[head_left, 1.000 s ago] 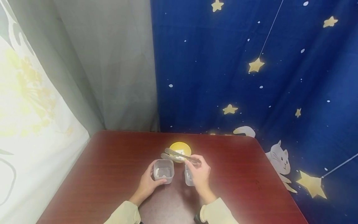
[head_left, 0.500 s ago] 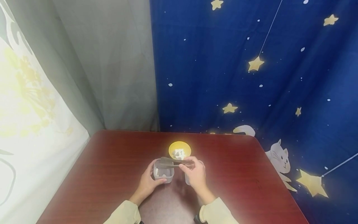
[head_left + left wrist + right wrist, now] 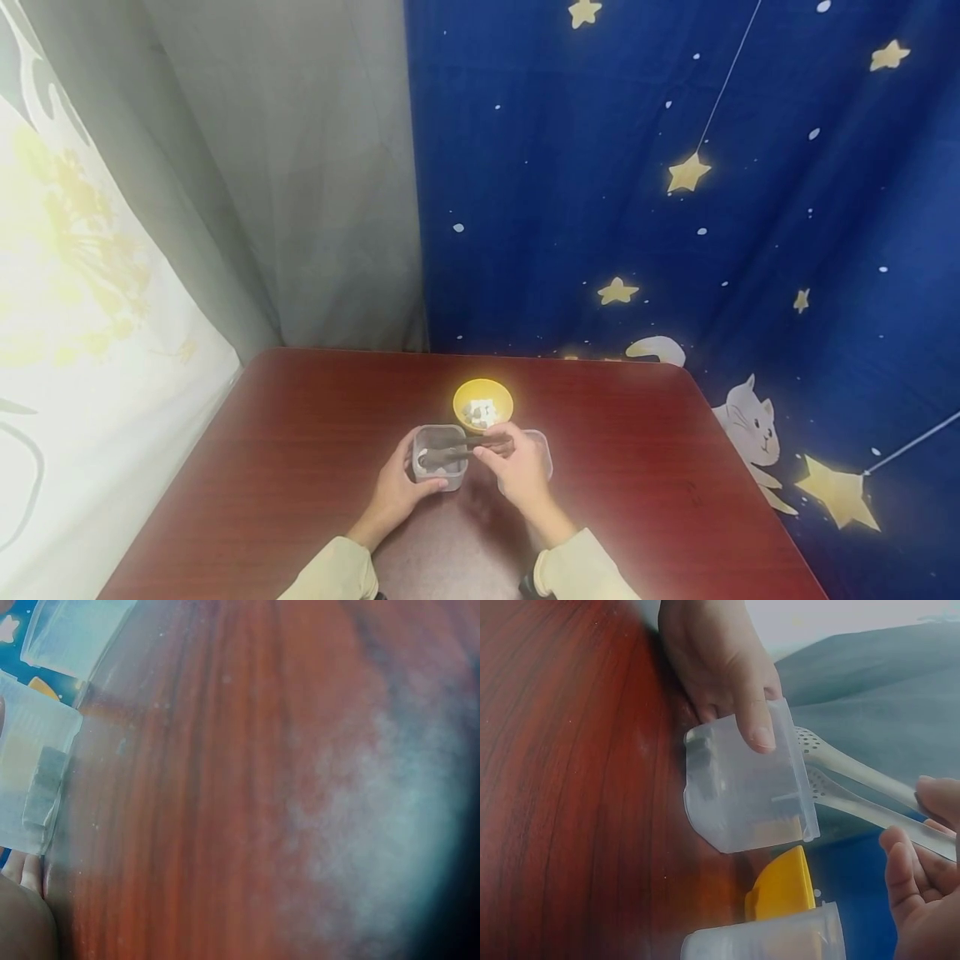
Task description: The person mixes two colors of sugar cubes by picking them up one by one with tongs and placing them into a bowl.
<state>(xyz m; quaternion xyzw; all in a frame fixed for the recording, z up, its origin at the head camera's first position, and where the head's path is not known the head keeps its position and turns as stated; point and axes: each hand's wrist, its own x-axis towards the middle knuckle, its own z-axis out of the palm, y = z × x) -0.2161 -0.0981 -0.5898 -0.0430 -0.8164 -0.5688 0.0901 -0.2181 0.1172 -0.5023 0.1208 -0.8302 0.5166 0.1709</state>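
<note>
Red-brown table (image 3: 300, 467) carrying three vessels. Left hand (image 3: 396, 492), its grip curled round the left clear container (image 3: 438, 456), which stands just in front of the yellow bowl (image 3: 483, 402). Right hand (image 3: 517, 475), grip pinching the tongs (image 3: 459, 452), their tips inside that container. Second clear container (image 3: 542, 452), beside the right hand.

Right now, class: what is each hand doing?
Left hand: grips the left clear container.
Right hand: pinches the tongs, tips in that container.
</note>
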